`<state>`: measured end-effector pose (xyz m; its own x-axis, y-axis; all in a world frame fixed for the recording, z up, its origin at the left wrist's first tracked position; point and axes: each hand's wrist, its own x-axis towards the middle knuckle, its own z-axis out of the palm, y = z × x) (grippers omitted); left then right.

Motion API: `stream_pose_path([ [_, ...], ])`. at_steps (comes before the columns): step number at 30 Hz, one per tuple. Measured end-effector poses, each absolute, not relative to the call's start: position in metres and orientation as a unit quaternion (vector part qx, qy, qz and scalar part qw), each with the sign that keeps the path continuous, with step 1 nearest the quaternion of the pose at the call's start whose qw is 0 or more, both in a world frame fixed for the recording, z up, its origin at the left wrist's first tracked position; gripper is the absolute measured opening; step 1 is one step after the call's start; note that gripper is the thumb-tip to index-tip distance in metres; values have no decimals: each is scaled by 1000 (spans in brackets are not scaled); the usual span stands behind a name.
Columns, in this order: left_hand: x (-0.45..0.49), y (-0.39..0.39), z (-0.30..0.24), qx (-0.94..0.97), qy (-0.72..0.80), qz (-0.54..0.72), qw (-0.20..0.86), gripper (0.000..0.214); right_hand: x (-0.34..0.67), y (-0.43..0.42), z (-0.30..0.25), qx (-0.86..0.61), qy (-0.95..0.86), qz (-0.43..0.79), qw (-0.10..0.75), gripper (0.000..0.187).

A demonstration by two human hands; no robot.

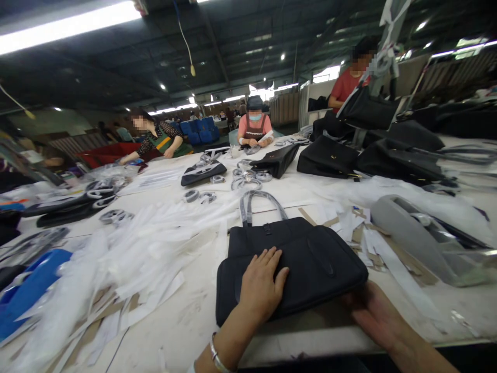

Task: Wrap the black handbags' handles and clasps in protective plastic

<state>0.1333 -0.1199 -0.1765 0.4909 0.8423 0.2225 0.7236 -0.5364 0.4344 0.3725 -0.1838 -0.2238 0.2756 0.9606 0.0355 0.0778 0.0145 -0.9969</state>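
- A black handbag [297,264] lay by the near edge of the counter [190,311], its wrapped handles [264,195] toward the far side.
- The left hand [263,285] rested flat on top, fingers close together, thumb apart, apparently steadying it.
- The right hand [375,316] seemingly supported the near-right corner; its fingers' grip was unclear.

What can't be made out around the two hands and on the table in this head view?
- Right hand: its fingertips, hidden in the head view by the black bag, so its grip is unclear.
- The bag's underside: turned away in the head view, hidden by the bag itself.
- The patch under the left hand: covered by the palm.
- Blue object: cut off by the head view's left edge.
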Motion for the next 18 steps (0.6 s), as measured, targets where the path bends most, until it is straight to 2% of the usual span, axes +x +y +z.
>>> stream_pose_path([
  [5, 129, -122, -178, 850, 454, 226, 144, 48, 347, -172, -243, -494, -489, 433, 574, 57],
  [10, 127, -123, -176, 828, 465, 269, 160, 52, 306, -161, -229, -443, -471, 473, 598, 68],
  [15, 127, -124, -149, 774, 468, 370, 213, 55, 276, -146, -190, -387, -439, 492, 645, 63],
  [18, 132, -132, -135, 689, 435, 479, 325, 61, 268, -138, -141, -367, -487, 467, 640, 58],
])
